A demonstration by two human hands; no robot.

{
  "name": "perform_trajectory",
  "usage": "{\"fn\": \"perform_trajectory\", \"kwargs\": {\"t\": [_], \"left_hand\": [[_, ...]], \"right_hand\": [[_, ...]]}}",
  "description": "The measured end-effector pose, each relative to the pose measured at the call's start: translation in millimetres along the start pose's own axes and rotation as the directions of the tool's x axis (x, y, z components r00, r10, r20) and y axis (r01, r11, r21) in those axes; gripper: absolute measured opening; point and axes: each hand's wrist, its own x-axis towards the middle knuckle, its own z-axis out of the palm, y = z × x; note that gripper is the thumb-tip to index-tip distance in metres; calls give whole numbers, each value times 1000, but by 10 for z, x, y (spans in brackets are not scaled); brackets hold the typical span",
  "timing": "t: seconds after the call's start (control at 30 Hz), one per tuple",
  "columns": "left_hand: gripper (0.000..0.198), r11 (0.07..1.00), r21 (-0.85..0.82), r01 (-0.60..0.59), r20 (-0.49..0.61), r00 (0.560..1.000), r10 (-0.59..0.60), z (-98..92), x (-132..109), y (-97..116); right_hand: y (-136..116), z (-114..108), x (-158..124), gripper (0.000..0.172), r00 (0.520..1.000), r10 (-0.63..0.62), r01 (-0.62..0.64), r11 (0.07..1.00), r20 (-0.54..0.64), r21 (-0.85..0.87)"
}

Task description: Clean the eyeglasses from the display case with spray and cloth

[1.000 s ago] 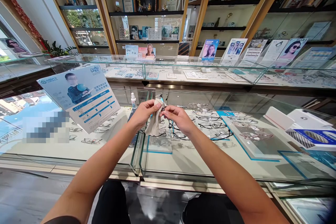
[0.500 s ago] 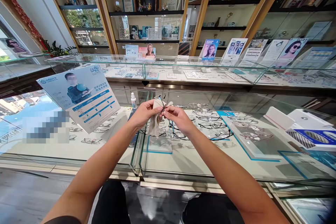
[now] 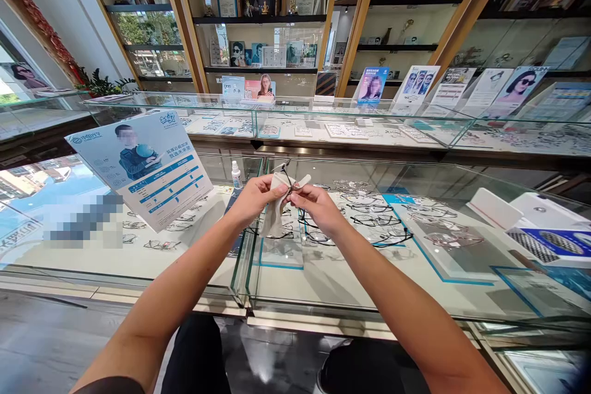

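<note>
Over the glass counter, my left hand [image 3: 253, 202] is closed on a pale cleaning cloth [image 3: 273, 220], whose loose end hangs below the fingers. A dark-framed pair of eyeglasses [image 3: 288, 173] is partly wrapped in the cloth, with a thin dark part sticking up above it. My right hand [image 3: 317, 204] pinches the eyeglasses from the other side, fingertips close to those of my left. A corner of the cloth pokes out over the right fingers. The lenses are mostly hidden by cloth and fingers.
Several eyeglasses [image 3: 376, 220] lie inside the glass display case [image 3: 323, 303] beneath my hands. A small white spray bottle [image 3: 236, 175] stands beyond my left hand. To the left leans a printed sign [image 3: 143, 169]; an open white box [image 3: 535, 221] sits at the right.
The eyeglasses have turned in my fingers, so their dark part stands higher above the cloth. A cloth corner now spreads further over my right fingers. Both hands stay in nearly the same place.
</note>
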Motion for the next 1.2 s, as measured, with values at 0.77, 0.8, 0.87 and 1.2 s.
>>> {"fn": "perform_trajectory", "kwargs": {"t": [0.77,0.8,0.87,1.2], "left_hand": [[45,998,-2,64,51,997,-64,70,-13,-23],[46,997,-4,76,54,996,-75,73,-17,-17],[48,996,-18,91,63,994,-90,80,-25,-5],[45,996,-27,81,72,994,-79,60,-21,-5]], "right_hand": [[3,-66,15,20,976,-216,210,962,-17,-177],[-6,-62,10,19,978,-207,202,964,-9,-175],[-24,-52,3,18,980,-199,195,964,-8,-180],[-22,-59,6,23,973,-226,211,949,-42,-233]]}}
